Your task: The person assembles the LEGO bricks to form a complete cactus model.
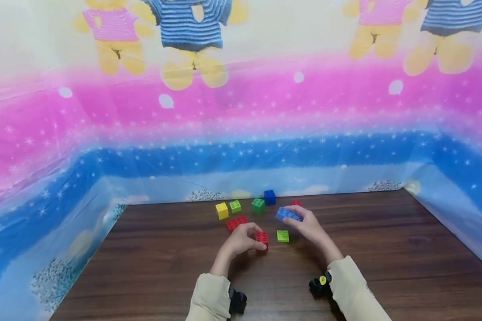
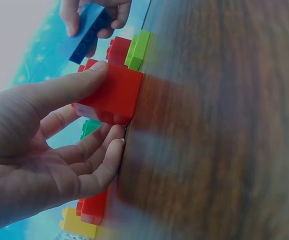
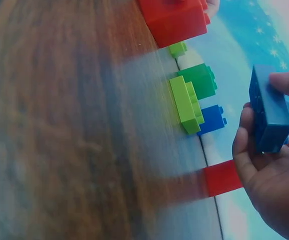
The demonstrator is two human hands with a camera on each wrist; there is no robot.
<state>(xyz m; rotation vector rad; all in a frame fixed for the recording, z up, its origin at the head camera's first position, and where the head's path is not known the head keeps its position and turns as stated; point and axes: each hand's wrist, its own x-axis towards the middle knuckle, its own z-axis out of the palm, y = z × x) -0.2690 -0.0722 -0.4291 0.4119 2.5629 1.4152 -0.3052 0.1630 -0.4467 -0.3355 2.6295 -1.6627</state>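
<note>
Left hand (image 1: 240,240) is pinching the red block (image 1: 261,240), thumb against fingers; right hand (image 1: 310,225) is gripping the blue brick (image 1: 287,214) above the bench (image 1: 152,267), and it's sitting right and far of red, long axis running roughly left-right!

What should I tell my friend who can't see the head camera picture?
A person's left hand grips a red brick, and the right hand holds a light blue brick above a brown table. Other toy bricks in red, yellow, green and dark blue lie nearby. Behind is a colorful backdrop dotted with snowflakes.
</note>
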